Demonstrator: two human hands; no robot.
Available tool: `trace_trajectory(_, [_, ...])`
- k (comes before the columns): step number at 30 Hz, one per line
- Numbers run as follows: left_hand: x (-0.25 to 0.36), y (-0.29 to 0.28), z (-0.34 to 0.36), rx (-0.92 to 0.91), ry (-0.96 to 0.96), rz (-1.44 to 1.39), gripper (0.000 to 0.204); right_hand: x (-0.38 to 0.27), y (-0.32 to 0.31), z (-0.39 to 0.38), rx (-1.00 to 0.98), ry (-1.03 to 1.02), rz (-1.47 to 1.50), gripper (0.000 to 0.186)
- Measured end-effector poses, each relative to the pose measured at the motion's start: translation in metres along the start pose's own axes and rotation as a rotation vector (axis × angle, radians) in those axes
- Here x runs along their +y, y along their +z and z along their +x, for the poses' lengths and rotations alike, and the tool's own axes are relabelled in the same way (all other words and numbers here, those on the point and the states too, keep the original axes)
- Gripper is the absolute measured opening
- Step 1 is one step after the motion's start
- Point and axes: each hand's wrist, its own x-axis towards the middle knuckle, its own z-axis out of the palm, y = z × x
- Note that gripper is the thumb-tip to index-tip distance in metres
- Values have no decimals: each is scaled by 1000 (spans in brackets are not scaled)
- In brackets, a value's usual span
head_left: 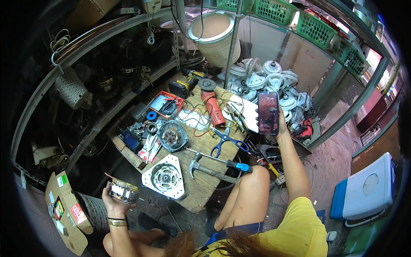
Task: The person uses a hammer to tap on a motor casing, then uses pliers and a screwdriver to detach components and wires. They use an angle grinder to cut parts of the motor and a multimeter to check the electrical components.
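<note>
Copper-wound motor stator (123, 191) sits in my left hand (114, 204), fingers curled up around it from below, held low at the near left edge of the wooden work board (201, 188). Cardboard box (66, 210) lies just left of that hand. On the board nearest me I see a white motor end plate (164, 176) and a claw hammer (209, 170), well apart from either hand. Past those, blue-handled scissors (227, 142) and a round motor housing (172, 135). My right hand (280, 127) is raised further out, gripping a smartphone (268, 113) upright, screen lit and facing me. Beyond it, red angle grinder (213, 108), red tray of small parts (166, 104), then a heap of white washer parts (267, 81). Green baskets (299, 19) hang on the shelf at the far top.
</note>
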Motion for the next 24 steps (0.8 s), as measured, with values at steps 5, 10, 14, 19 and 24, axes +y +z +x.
trace_trajectory(5, [-4,4,-1,-24,12,-12,34,-2,16,-5,-14,44,-34,75])
trace_trajectory(10, [-1,0,5,-15,14,-26,37,-8,-8,1,60,69,-82,70])
trace_trajectory(14, [2,-5,2,13,13,-18,38,-9,-22,6,86,64,-54,67])
trace_trajectory(19, [-3,3,8,18,5,40,40,-6,-81,38,511,-28,-968,56])
trace_trajectory(24, [4,-14,9,59,18,31,41,36,-42,83,593,175,-1877,66])
